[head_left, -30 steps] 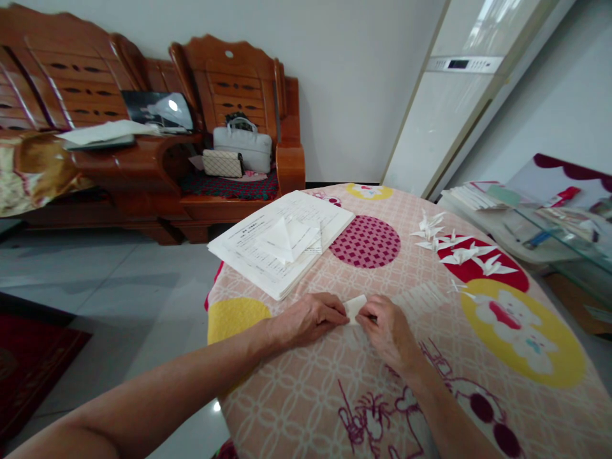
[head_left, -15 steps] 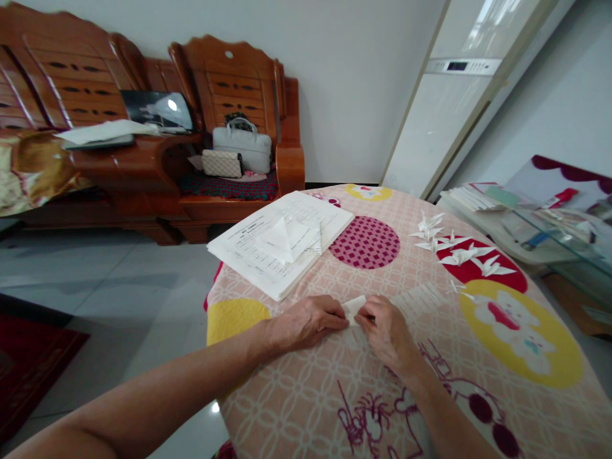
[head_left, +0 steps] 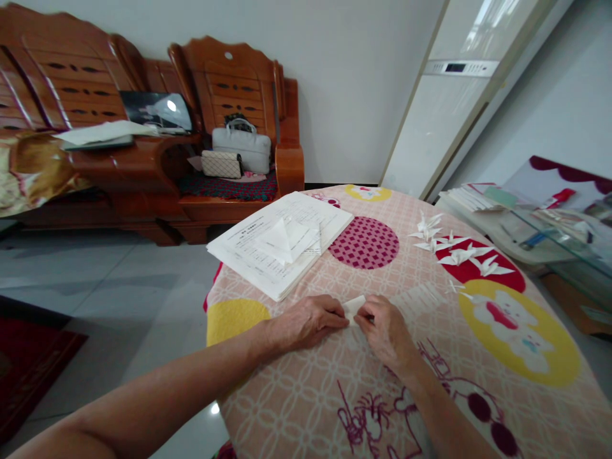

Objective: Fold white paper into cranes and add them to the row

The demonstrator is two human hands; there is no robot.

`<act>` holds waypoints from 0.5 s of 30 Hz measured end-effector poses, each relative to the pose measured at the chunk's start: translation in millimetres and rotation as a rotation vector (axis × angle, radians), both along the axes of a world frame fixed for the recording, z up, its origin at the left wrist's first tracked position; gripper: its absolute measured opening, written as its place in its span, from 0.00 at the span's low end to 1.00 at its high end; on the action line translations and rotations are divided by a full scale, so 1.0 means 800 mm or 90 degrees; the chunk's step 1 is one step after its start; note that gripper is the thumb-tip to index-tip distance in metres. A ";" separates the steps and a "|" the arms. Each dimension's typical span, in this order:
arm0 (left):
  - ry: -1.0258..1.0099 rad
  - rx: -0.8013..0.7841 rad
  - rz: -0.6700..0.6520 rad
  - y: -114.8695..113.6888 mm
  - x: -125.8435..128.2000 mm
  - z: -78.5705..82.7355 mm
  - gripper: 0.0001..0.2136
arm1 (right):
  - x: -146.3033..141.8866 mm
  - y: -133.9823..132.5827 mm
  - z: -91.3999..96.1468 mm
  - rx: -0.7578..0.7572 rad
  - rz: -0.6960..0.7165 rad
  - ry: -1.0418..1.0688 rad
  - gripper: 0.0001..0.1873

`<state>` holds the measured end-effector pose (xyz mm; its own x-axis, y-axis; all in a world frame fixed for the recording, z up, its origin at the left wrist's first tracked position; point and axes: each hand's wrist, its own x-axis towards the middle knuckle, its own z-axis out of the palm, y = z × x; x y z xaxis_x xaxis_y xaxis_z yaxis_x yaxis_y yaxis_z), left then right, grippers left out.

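Note:
A small folded piece of white paper (head_left: 354, 306) lies on the patterned tablecloth (head_left: 306, 389) between my two hands. My left hand (head_left: 316, 320) is closed at its left edge, fingertips pressed on the paper. At the right edge my right hand (head_left: 382, 324) pinches it between thumb and fingers. Both hands cover parts of the paper, so its full shape is hidden. Several white paper cranes (head_left: 461, 255) stand together at the table's right side. Beyond my left hand, folded white paper pieces (head_left: 285, 239) rest on a stack of printed sheets (head_left: 258, 271).
A glass-topped side table (head_left: 549, 236) with papers and other items adjoins the right. Behind stand a carved wooden chair (head_left: 239, 70) holding a grey handbag (head_left: 253, 150) and a quilted purse (head_left: 221, 164). A tall white air conditioner (head_left: 430, 127) is against the wall.
Almost nothing differs. Both hands keep their hold on the small paper in the same spot, and the view has shifted very slightly.

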<state>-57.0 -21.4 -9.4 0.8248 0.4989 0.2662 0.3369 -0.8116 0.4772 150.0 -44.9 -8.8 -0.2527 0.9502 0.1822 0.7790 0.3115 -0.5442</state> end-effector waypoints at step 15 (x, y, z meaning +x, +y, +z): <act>-0.022 -0.040 0.002 0.002 -0.002 0.004 0.14 | -0.001 0.000 0.001 0.019 -0.003 -0.010 0.14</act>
<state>-58.6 -20.2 -6.5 0.8146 0.5174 0.2623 0.3215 -0.7791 0.5382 148.9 -44.7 -7.9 -0.2509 0.9458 0.2064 0.7893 0.3233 -0.5219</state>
